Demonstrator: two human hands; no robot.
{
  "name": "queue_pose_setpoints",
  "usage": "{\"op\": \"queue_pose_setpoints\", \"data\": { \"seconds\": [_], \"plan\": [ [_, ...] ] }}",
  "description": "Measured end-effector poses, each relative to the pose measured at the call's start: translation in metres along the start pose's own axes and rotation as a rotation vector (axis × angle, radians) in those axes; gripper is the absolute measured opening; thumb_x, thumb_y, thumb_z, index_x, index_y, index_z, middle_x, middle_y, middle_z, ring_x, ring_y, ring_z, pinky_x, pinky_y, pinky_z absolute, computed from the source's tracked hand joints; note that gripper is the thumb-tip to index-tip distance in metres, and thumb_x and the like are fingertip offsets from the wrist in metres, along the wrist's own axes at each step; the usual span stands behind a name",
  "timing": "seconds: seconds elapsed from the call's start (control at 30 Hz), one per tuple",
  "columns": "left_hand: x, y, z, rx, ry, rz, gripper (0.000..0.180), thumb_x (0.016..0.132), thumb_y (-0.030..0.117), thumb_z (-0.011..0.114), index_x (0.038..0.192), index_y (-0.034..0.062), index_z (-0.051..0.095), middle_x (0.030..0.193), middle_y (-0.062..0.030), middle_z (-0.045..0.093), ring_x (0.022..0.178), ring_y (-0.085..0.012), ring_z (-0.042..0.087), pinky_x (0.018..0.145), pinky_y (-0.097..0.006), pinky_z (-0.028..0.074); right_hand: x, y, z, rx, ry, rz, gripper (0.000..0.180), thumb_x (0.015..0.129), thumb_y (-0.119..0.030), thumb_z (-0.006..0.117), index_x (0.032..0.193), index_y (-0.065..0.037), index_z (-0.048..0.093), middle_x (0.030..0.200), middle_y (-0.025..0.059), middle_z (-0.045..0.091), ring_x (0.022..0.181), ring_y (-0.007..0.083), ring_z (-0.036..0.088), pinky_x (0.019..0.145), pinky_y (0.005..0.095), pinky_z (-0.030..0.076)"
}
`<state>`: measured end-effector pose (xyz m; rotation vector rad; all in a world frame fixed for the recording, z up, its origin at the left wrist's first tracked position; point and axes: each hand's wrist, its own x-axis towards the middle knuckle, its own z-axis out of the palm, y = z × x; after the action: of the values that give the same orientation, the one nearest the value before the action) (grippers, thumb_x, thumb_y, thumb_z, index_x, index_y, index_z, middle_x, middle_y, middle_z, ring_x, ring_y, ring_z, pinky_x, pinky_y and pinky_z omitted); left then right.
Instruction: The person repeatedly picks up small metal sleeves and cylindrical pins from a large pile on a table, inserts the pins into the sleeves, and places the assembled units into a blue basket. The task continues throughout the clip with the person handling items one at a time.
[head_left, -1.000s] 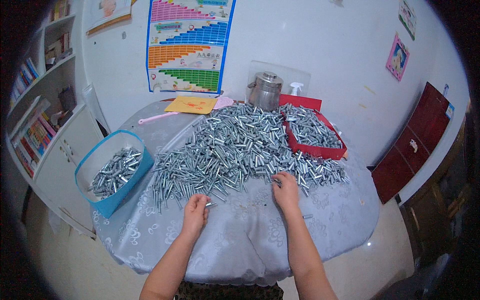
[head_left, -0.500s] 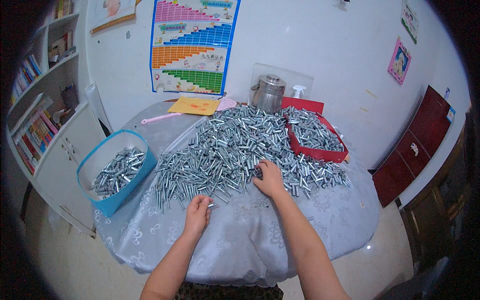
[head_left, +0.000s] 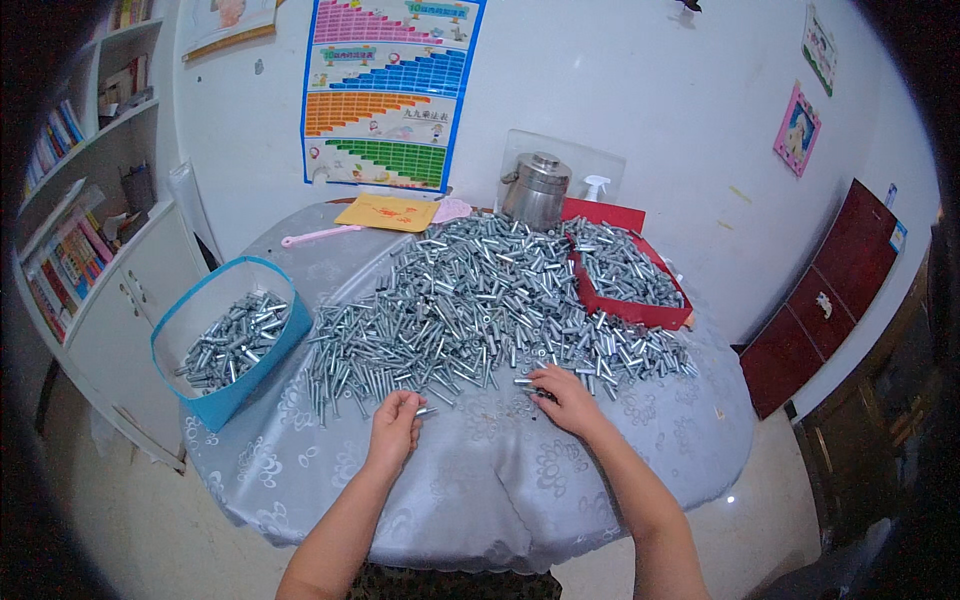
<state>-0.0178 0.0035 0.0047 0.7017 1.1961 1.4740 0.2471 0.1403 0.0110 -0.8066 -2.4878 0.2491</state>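
A wide heap of silver metal bolts and tube-like sleeves (head_left: 460, 290) spreads over the middle of the table. At its near left edge, my left hand (head_left: 395, 432) is closed, pinching a short silver metal bolt (head_left: 428, 410) whose end sticks out past the fingertips. My right hand (head_left: 568, 402) is at the heap's front edge, fingers curled and closed on a small silver metal piece (head_left: 523, 382). Whether that piece is a bolt or a sleeve is too small to tell.
A blue-rimmed bin (head_left: 262, 350) with metal pieces stands at the left, a red box (head_left: 640, 312) of them at the back right. Behind the heap are a steel pot (head_left: 538, 190), a white spray bottle (head_left: 596, 187) and a yellow envelope (head_left: 388, 211). Silver-grey cloth (head_left: 460, 520) covers the table.
My right hand has drawn back from the heap, toward me and slightly right, with a small metal piece in its fingers. My left hand has stayed nearly still with its bolt.
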Motion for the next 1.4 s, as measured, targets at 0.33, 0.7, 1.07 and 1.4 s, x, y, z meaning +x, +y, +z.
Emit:
{"op": "queue_pose_setpoints", "data": {
  "seconds": [0.33, 0.7, 1.07, 1.4],
  "plan": [
    [0.000, 0.000, 0.002, 0.002, 0.008, -0.030, 0.015, 0.089, 0.025, 0.046, 0.086, 0.0115, 0.051, 0.055, 0.0062, 0.035, 0.043, -0.0031, 0.028, 0.037, -0.018, 0.021, 0.003, 0.035, -0.009, -0.154, 0.270, 0.272, 0.023, 0.069, -0.012, 0.061, 0.090, -0.003, 0.059, 0.095, 0.0142, 0.058, 0.099, 0.0324, 0.050, 0.086, 0.0395, 0.038],
    [0.001, 0.002, 0.002, 0.005, 0.035, -0.030, 0.017, 0.089, 0.027, 0.047, 0.085, 0.0103, 0.051, 0.054, 0.0059, 0.033, 0.042, -0.0033, 0.026, 0.036, -0.019, 0.020, 0.090, 0.034, 0.040, -0.167, 0.179, 0.197, 0.028, 0.074, -0.022, 0.059, 0.094, -0.003, 0.060, 0.094, 0.0127, 0.057, 0.092, 0.0296, 0.053, 0.081, 0.0376, 0.042],
    [0.002, -0.001, 0.003, 0.001, 0.039, -0.060, 0.016, 0.089, 0.026, 0.047, 0.086, 0.0098, 0.051, 0.054, 0.0054, 0.034, 0.041, -0.0036, 0.027, 0.037, -0.019, 0.021, 0.053, 0.019, 0.029, -0.129, 0.076, -0.045, 0.028, 0.078, -0.021, 0.054, 0.101, -0.005, 0.059, 0.106, 0.0115, 0.055, 0.099, 0.0292, 0.051, 0.085, 0.0361, 0.041],
    [0.003, 0.000, 0.000, -0.025, 0.004, -0.046, 0.017, 0.089, 0.026, 0.047, 0.086, 0.0098, 0.051, 0.054, 0.0054, 0.035, 0.042, -0.0035, 0.028, 0.037, -0.019, 0.021, 0.089, 0.022, 0.043, 0.005, 0.106, 0.247, 0.044, 0.076, -0.036, 0.057, 0.103, -0.002, 0.057, 0.117, 0.0147, 0.049, 0.105, 0.0303, 0.049, 0.090, 0.0361, 0.038]
  ]
}}
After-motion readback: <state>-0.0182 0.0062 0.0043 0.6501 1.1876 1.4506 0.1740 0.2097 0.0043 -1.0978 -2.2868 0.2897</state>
